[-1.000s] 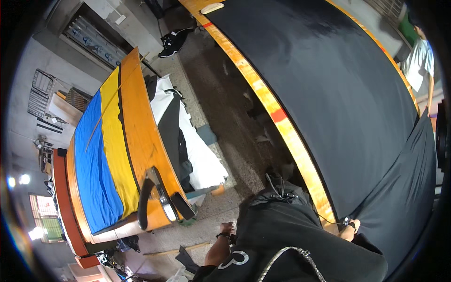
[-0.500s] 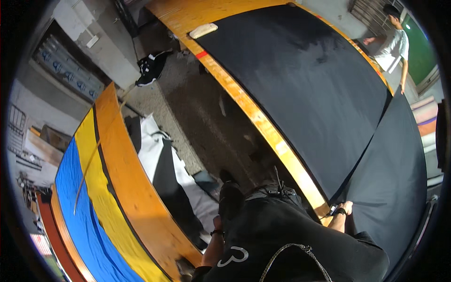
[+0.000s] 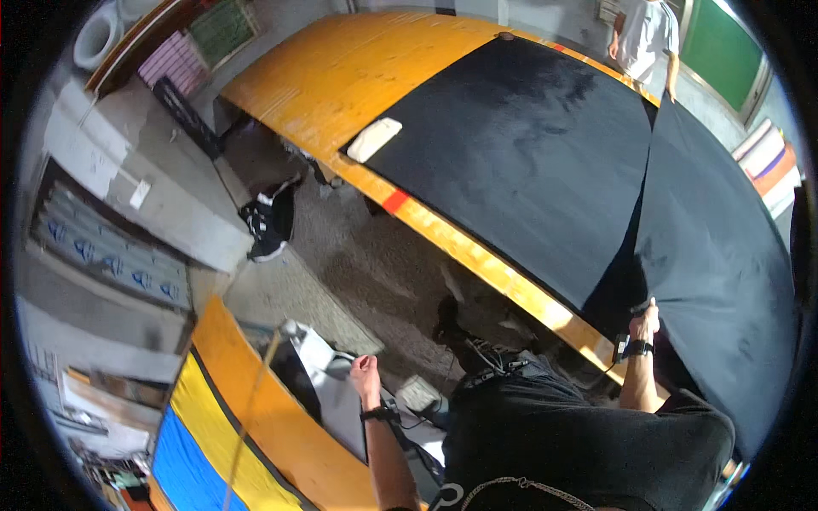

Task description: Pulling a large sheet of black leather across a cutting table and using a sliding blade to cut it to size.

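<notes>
Right hand (image 3: 645, 322) clamped on near edge of black cloth (image 3: 716, 255), lifted off orange surface (image 3: 341, 77); left hand (image 3: 365, 372) fisted, empty.

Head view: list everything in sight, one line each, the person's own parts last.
Long orange wooden table: one, orange, across the top.
Black fabric sheet: one, black, spread over the table.
Pale oblong block: one, off-white, at the fabric's left corner.
Second orange table: one, lower left, carrying blue and yellow cloth.
Black shoe: one, on the grey floor.
Other person: one, pale shirt, far end.
Right hand: fingers pinching the fabric's edge.
Left hand: closed, held over the floor.
</notes>
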Available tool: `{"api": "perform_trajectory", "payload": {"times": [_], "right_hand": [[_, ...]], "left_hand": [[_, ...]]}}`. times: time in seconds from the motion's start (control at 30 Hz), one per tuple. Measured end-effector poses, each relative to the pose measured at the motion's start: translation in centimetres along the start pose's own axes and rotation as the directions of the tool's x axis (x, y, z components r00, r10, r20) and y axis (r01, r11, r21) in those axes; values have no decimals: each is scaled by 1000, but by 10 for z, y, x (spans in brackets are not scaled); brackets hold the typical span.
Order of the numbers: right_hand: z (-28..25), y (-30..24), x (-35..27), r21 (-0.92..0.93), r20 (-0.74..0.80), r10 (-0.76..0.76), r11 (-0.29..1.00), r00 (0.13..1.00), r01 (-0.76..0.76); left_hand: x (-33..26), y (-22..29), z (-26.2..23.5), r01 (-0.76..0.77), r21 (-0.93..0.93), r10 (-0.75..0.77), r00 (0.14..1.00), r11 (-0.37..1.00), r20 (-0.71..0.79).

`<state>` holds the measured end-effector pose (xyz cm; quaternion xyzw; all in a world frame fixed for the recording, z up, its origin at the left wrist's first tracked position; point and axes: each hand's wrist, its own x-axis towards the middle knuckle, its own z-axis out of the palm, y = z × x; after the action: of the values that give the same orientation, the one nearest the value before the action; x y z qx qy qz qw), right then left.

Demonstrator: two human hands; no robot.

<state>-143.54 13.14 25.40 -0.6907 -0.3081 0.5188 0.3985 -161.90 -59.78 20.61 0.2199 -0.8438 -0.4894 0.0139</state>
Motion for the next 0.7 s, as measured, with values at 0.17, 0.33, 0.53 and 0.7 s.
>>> {"api": "perform_trajectory", "payload": {"times": [0.17,0.33,0.53,0.7], "right_hand": [[147,8,-93,145,-66,71,988,995,-61],[261,25,-196,151,19,-67,986,998,63],[380,37,-327,-115,55,10,993,998,-3],[457,22,-459,-124,270,-2,992,963,37]], "left_hand": [[112,106,33,-51,-200,91,976,978,198],[216,171,88,-55,-257,195,805,965,560],[307,335,215,-230,-114,197,383,967,902],[322,475,297,81,-17,12,53,997,999]]}}
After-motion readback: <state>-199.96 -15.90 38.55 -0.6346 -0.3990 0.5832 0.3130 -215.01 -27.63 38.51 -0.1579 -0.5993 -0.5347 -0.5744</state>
